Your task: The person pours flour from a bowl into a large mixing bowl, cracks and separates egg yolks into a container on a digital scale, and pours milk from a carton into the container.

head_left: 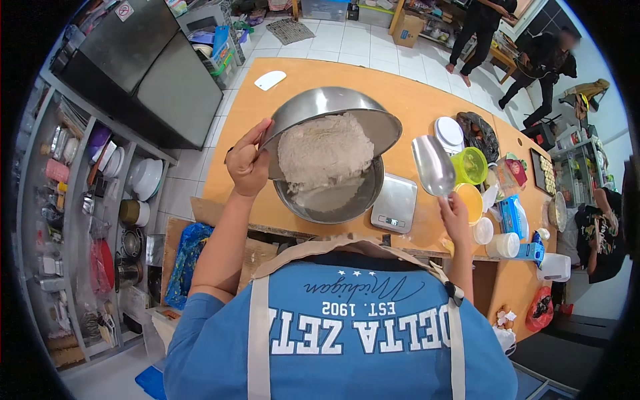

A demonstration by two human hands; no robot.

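My left hand (248, 160) is closed on the rim of a steel mixing bowl (313, 100), tipped on its side toward me. A pale, powdery mass like flour (327, 150) lies against its inner wall and reaches down over the lower edge. Beneath it, a second steel bowl (330, 217) stands upright on the table, with more pale powder inside. In my right hand (455, 215) is the handle of a metal scoop (433, 161), its blade pointing away from me and apart from both bowls. Beside the lower bowl sits a silver kitchen scale (395, 200).
On the wooden table (233, 120) lies a white scraper (270, 81). To the right stand a green container (471, 165), a yellow tub (469, 203), white jars and a black bag (477, 130). A tray of small pieces (542, 171) lies farther right. Other people stand beyond the table.
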